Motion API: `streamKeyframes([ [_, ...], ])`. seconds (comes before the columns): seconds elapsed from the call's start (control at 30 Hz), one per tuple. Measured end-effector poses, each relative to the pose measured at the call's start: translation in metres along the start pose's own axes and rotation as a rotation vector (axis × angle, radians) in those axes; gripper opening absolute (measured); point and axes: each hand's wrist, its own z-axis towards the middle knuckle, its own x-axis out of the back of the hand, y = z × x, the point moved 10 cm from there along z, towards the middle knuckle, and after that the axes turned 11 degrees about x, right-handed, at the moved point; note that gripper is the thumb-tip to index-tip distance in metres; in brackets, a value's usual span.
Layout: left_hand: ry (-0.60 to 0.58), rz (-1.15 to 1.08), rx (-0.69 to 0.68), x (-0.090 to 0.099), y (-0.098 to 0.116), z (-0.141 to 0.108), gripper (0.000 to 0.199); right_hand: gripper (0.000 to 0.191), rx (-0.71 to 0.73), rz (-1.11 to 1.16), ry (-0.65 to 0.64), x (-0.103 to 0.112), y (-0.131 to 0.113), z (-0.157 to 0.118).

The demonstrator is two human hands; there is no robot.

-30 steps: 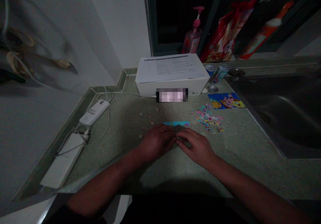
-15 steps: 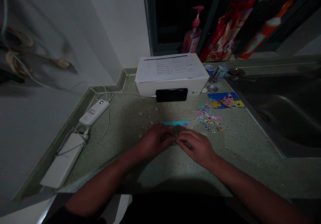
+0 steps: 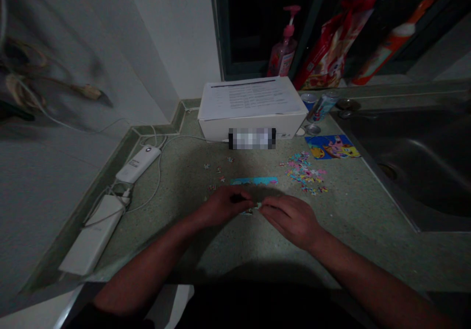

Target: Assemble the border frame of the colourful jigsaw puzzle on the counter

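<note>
My left hand point(image 3: 228, 204) is closed in a pinch over a few jigsaw pieces point(image 3: 247, 212), which show just below its fingertips. Facing it, my right hand point(image 3: 292, 217) pinches a small pale jigsaw piece point(image 3: 259, 205) at its fingertips. The two hands almost meet. Right behind them lies a joined blue strip of puzzle point(image 3: 253, 180), its near side partly hidden by my hands. A loose heap of colourful pieces point(image 3: 303, 172) is spread to the right, and several single pieces point(image 3: 218, 170) lie scattered to the left.
A blue cartoon picture card point(image 3: 333, 147) lies beside the sink point(image 3: 415, 172). At the back, a phone point(image 3: 252, 139) leans on a white box point(image 3: 253, 100). Power banks point(image 3: 139, 164) with cables are on the left. Cans point(image 3: 323, 107), a pump bottle point(image 3: 282, 56) and a red bag point(image 3: 326, 54) stand behind.
My hands have drawn slightly apart and down, so pieces now show between and below the fingertips. More of the blue strip's left end is visible. The phone screen area is now pixelated.
</note>
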Motion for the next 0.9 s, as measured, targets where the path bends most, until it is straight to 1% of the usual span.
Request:
streamKeyframes([
  [0.1,-0.017,-0.029,0.017,-0.001,-0.002,0.0,0.015,0.02,0.021,-0.009,-0.009,0.0,-0.003,0.0],
  [0.17,-0.018,-0.051,0.026,-0.002,-0.002,0.001,0.015,0.019,0.008,0.02,-0.003,-0.001,-0.002,0.0],
  [0.27,-0.011,-0.072,0.064,-0.001,-0.004,0.002,0.013,0.016,-0.051,0.086,0.007,-0.004,0.003,0.001],
  [0.37,-0.01,-0.076,0.099,-0.002,-0.007,0.003,0.013,0.012,-0.124,0.152,0.057,-0.004,0.01,0.003],
  [0.47,-0.006,-0.082,0.072,-0.002,-0.004,0.003,0.013,0.016,-0.175,0.188,0.076,-0.004,0.015,0.004],
  [0.57,-0.02,-0.06,0.038,-0.004,-0.002,0.002,0.013,0.019,-0.202,0.212,0.053,-0.007,0.016,0.005],
  [0.7,0.0,0.013,0.008,-0.003,0.0,0.002,0.013,0.025,-0.23,0.221,0.024,-0.01,0.018,0.003],
  [0.8,0.009,0.015,0.002,-0.003,0.0,0.002,0.013,0.023,-0.22,0.195,0.026,-0.01,0.017,0.004],
  [0.9,-0.01,-0.011,0.017,-0.004,0.001,0.002,0.015,0.02,-0.188,0.175,0.044,-0.007,0.015,0.006],
])
